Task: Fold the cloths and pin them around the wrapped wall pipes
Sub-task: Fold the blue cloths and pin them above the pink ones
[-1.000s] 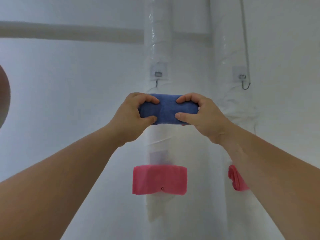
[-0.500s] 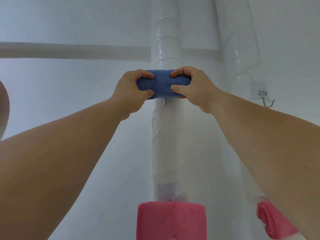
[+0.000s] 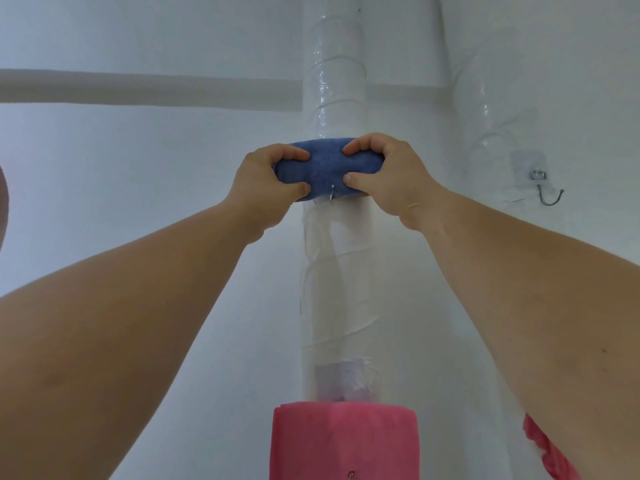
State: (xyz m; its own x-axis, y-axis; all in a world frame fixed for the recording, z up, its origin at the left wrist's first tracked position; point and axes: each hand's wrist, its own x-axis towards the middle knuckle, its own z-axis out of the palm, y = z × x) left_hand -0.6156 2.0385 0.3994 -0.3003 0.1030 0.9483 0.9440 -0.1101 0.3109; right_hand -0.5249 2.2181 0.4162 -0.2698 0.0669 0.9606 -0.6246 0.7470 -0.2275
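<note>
— Blue cloth (image 3: 325, 168): where does it sit?
— Folded into a band round the wrapped pipe (image 3: 337, 271) on the wall, well above the pink cloth (image 3: 343, 441) banded low on the same pipe.
— And the hands?
— Both grasp it. The left hand (image 3: 263, 188) pinches the band's left end, fingers on top and thumb below. The right hand (image 3: 391, 181) pinches the right end the same way.
— Why both?
— I judge they draw the ends together at the front so the band hugs the pipe.
— Is it pinned?
— A metal pin (image 3: 332, 194) hangs at the lower edge, between the thumbs. Whether it is fastened, I cannot tell.
— What could go wrong?
— If the hands let go before the pin bites, the band may open or slide.
— Anything else?
— A second wrapped pipe (image 3: 485, 98) to the right, with another pink cloth (image 3: 547, 452) low on it.
</note>
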